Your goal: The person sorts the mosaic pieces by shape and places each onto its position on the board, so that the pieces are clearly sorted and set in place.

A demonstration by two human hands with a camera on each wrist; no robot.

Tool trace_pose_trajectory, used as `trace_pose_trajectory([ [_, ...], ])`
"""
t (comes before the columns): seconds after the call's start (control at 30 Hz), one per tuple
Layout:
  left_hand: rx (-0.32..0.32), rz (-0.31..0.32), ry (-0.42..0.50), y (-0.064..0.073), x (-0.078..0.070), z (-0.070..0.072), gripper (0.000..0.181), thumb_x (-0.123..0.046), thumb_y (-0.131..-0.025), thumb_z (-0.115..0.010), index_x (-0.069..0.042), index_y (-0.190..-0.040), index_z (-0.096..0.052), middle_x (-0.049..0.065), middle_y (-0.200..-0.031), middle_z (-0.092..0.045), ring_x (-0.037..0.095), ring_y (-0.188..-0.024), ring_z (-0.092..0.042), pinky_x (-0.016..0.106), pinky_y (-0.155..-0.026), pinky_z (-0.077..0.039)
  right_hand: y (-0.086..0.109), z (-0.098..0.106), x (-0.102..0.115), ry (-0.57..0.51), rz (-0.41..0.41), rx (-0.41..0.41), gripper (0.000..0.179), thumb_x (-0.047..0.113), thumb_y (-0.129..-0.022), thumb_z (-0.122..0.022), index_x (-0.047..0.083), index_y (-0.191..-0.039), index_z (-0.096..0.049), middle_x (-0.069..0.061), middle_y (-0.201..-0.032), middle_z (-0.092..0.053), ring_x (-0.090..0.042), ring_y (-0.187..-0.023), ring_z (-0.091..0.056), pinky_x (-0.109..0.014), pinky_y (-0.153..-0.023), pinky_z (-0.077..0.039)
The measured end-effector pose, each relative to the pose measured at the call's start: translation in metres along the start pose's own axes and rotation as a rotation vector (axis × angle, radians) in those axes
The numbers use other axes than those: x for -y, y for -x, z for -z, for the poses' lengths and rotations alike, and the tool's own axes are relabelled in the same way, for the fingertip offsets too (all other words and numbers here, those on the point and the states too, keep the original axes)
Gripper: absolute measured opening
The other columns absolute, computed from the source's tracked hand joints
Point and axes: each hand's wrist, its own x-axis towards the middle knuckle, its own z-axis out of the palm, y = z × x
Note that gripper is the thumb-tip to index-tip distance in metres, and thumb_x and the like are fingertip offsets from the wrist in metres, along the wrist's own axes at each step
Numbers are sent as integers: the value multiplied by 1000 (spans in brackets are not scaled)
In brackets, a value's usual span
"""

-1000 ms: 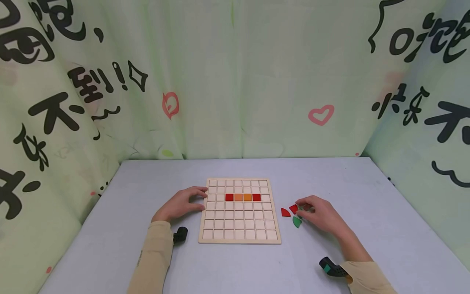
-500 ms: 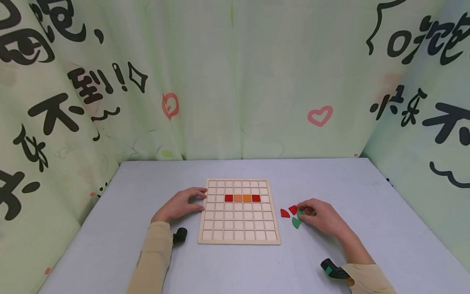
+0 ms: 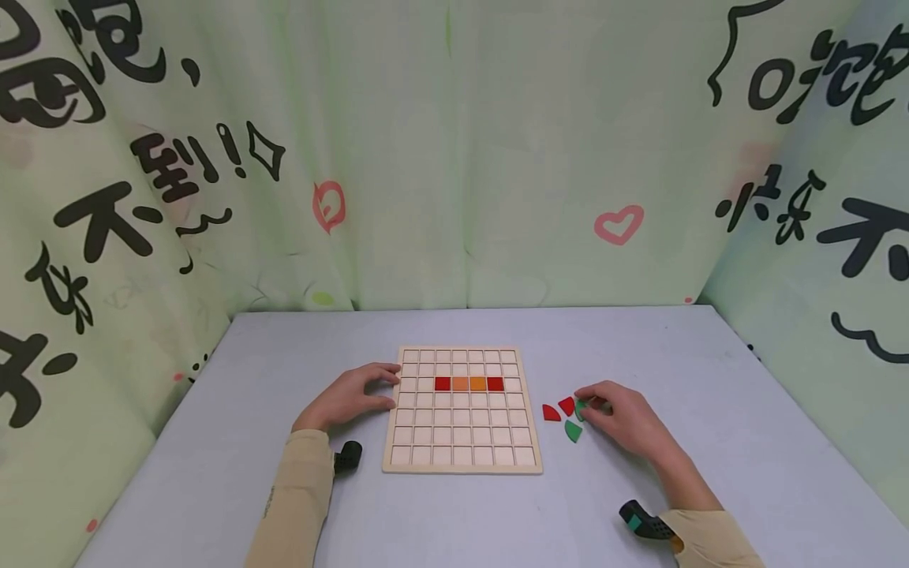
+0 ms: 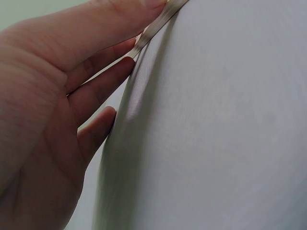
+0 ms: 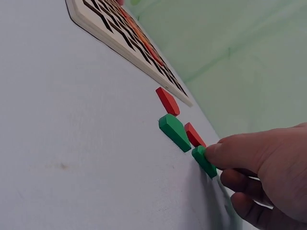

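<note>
A wooden grid board [image 3: 461,435] lies flat on the table, with two red and two orange square tiles in one row of cells. At its left edge rests my left hand [image 3: 346,396], thumb and fingers spread against the rim; the left wrist view shows the fingertips touching the board's side [image 4: 153,29]. To the right of the board, my right hand [image 3: 625,418] pinches a green quarter-round piece [image 5: 204,162] low at the table, the thumb on its near side. Beside it lie another green piece [image 5: 173,132] and two red pieces [image 5: 168,101] [image 3: 566,405].
The white table [image 3: 469,521] ends at a pale green curtain [image 3: 469,158] with black characters, which also closes off both sides. Black wrist devices [image 3: 642,521] sit at both sleeves.
My right fingers have shifted slightly around the green piece, which shows more than a second ago. The left hand and the board stay put.
</note>
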Motion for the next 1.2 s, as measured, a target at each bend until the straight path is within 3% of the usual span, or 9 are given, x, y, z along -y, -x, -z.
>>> trace_pose_trajectory([
  [0.3, 0, 3, -6, 0, -1, 0, 36, -19, -83, -79, -12, -116, -67, 0, -144, -51, 27, -139, -39, 46, -113, -33, 0, -2, 2, -13, 39, 5, 31, 7, -85, -74, 3, -115, -68, -8, -108, -66, -22, -92, -60, -40, -79, -54],
  [0.87, 2, 0, -14, 1, -3, 1, 36, -19, -83, -79, -11, -116, -68, 0, -144, -51, 26, -139, -39, 44, -114, -33, -2, -3, 3, 12, 40, 3, 35, 7, -85, -74, 1, -119, -66, -11, -110, -65, -25, -95, -60, -39, -79, -55],
  [1.2, 2, -11, -8, 2, -3, 2, 34, -19, -83, -79, -12, -115, -68, 0, -144, -52, 26, -139, -39, 45, -113, -33, 0, -4, 2, 14, 52, -37, 34, 3, -85, -73, 0, -118, -66, -14, -112, -66, -25, -94, -62, -41, -79, -56],
])
